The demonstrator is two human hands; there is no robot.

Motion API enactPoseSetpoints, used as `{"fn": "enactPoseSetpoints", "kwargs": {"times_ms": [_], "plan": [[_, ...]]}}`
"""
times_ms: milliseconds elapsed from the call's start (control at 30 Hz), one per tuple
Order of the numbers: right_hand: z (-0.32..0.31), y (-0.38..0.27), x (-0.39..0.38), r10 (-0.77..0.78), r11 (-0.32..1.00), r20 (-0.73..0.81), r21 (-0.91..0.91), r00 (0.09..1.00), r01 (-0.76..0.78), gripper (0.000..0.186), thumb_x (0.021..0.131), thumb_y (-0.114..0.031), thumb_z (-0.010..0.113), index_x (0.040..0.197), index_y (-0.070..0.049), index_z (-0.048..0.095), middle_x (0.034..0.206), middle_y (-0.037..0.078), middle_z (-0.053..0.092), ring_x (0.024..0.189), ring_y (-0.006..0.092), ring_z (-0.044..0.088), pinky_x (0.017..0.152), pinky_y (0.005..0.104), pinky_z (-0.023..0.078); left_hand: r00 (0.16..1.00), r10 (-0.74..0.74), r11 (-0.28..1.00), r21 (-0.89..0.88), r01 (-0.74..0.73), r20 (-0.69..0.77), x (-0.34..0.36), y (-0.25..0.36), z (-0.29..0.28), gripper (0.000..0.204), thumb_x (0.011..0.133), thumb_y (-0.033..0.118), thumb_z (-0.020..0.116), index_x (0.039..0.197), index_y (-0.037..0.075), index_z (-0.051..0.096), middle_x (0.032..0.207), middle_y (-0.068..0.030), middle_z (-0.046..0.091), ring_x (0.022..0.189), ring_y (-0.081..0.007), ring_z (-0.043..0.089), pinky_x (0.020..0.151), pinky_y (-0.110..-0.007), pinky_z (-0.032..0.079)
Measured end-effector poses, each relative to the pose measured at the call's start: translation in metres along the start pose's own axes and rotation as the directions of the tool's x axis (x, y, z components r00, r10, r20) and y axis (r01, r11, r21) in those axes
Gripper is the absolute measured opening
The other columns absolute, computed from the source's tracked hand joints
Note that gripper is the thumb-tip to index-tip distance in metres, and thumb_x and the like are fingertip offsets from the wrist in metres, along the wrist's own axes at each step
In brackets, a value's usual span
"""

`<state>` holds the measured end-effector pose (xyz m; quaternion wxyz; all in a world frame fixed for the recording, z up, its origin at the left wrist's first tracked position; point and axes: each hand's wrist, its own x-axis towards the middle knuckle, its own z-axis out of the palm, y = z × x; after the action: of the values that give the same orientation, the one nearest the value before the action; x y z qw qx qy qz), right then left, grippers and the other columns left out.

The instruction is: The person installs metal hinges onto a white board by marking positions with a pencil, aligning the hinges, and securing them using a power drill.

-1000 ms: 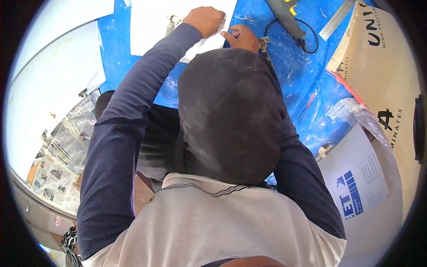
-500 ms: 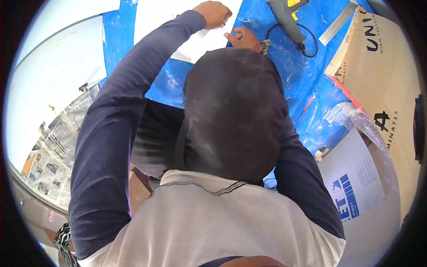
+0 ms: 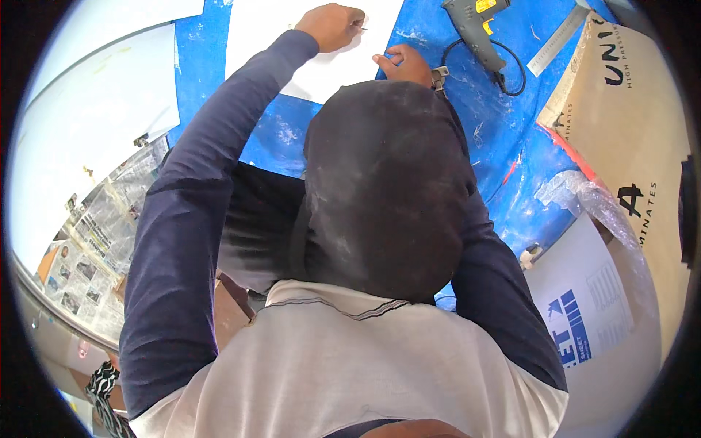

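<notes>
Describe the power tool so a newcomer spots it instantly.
Start with the blue surface, then find the right hand. Up and right of it in the picture lies the power tool. It is dark grey with yellow patches and a looped black cord, unlike the flat, straight ruler beside it.

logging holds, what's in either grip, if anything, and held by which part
The left grip seems to pinch a thin item, too small to identify or tell which part; the right grip shows nothing held.
</notes>
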<state>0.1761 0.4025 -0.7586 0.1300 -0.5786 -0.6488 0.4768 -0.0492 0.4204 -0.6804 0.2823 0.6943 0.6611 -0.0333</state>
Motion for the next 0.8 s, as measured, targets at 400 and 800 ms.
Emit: {"fn": "enactPoseSetpoints", "kwargs": {"times_ms": [400,800], "plan": [[-0.003,-0.007,-0.001,0.009,1.000,-0.012,-0.009,1.000,-0.009,0.042,0.073,-0.042,0.088,0.101,-0.013,0.075,0.089,0.007,0.073,0.083,0.0288,0.071,0.073,0.0436,0.054,0.875,-0.426,0.868,-0.379,0.323,-0.229,-0.041,0.056,0.046,0.024,0.096,0.028,0.063,0.104,0.006,0.070,0.086,-0.0205,0.074,0.085,-0.0420,0.072,0.077,-0.052,0.056],[-0.006,-0.009,-0.001,0.005,1.000,0.024,-0.018,1.000,-0.005,0.039,0.078,-0.039,0.085,0.103,-0.011,0.074,0.090,0.008,0.073,0.083,0.0263,0.071,0.072,0.0405,0.055,0.763,-0.506,0.105,-0.850,0.517,0.402,-0.028,0.070,0.047,0.016,0.097,0.015,0.060,0.092,0.001,0.065,0.066,-0.0048,0.065,0.049,-0.0105,0.057,0.043,-0.027,0.042]]}}
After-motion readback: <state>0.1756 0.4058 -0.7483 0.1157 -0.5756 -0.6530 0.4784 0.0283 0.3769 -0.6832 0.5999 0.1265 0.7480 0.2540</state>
